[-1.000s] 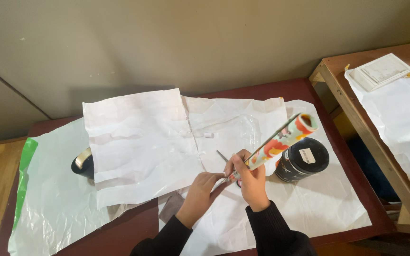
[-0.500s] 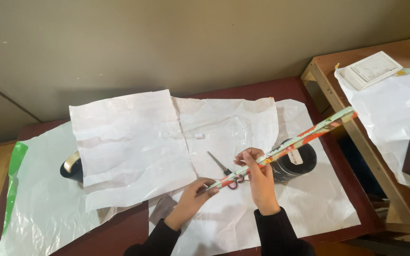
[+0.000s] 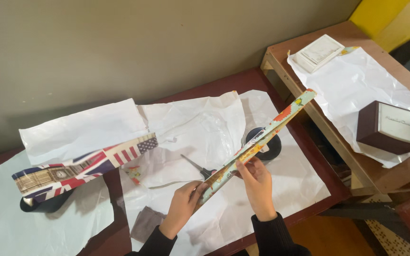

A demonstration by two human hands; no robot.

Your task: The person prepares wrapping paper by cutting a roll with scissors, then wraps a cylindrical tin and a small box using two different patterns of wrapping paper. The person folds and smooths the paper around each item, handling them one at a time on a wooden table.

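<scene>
Paper roll (image 3: 257,140) glossy, patterned. White sheets (image 3: 205,128) under it crinkled, matt paper. Table (image 3: 243,80) smooth dark wood. Scissors (image 3: 196,167) beside roll, metal blades.

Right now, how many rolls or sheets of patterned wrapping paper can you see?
2. A floral roll is held by the left hand and right hand above the table. A flag-print sheet lies curled at the left. More may be hidden under the white paper.

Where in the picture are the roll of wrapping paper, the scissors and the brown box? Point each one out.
roll of wrapping paper (image 3: 257,142), head view, the middle of the patterned tube.
scissors (image 3: 193,165), head view, on the grey blades.
brown box (image 3: 389,127), head view, on its pale lid.
</scene>
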